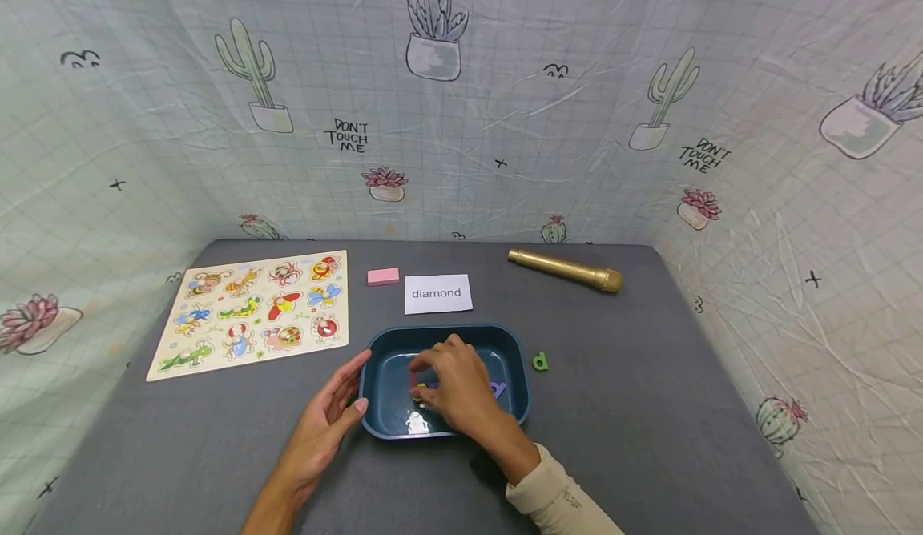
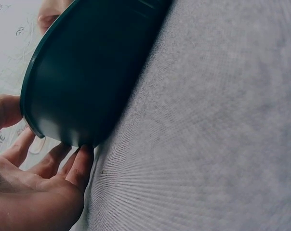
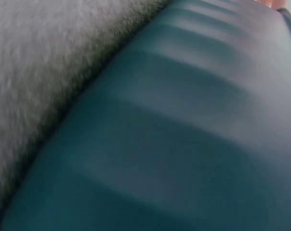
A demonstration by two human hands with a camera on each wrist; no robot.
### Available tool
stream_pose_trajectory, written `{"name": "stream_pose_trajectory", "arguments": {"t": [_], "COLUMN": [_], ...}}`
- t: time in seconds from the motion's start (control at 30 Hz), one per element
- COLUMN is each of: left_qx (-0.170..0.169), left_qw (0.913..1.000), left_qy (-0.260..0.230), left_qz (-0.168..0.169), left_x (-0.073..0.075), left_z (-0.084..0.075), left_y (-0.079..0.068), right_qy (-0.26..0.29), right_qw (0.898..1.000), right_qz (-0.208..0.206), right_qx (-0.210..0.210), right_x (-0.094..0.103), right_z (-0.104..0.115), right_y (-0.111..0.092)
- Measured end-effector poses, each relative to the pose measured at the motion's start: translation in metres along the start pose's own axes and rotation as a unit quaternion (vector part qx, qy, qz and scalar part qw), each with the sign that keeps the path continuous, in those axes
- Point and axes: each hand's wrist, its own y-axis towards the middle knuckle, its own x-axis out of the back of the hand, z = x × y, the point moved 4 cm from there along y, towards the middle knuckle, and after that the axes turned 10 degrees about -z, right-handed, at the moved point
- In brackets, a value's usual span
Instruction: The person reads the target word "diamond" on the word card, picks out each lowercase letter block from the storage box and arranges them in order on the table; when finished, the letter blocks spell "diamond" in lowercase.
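Observation:
A dark blue rectangular tray (image 1: 376, 431) stands on the table. My left hand (image 1: 320, 427) holds its left end, thumb near the front corner and fingers toward the back; the left wrist view shows these fingertips against the tray's wall (image 2: 68, 96). Inside the tray, my right hand (image 1: 457, 383) pinches a small pink piece (image 1: 413, 376), mostly hidden by the fingers. Beneath the fingertips lies a yellow-green piece (image 1: 419, 393), and a purple letter (image 1: 498, 390) shows to the right. The right wrist view holds mainly the tray's outer wall (image 3: 150, 125).
A green letter d (image 1: 540, 361) lies right of the tray. Behind it are a card reading "diamond" (image 1: 437, 294), a pink block (image 1: 383, 277) and a gold microphone (image 1: 565, 270). An insect puzzle board (image 1: 252, 311) lies at left. A dark object (image 1: 488, 469) sits partly beneath my right forearm.

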Motion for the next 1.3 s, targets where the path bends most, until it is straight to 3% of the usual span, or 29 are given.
{"name": "stream_pose_trajectory", "arguments": {"t": [0.43, 1.3], "left_qx": [-0.01, -0.011], "left_qw": [0.9999, 0.9999], "left_qy": [0.003, 0.005], "left_qz": [-0.004, -0.006], "left_x": [0.0, 0.0], "left_z": [0.0, 0.0], "left_y": [-0.001, 0.0], "right_qy": [-0.008, -0.01], "right_qw": [0.999, 0.991], "right_qz": [-0.02, -0.069], "right_qx": [-0.046, -0.111], "right_x": [0.024, 0.057], "right_z": [-0.013, -0.059], "right_y": [-0.007, -0.022]}}
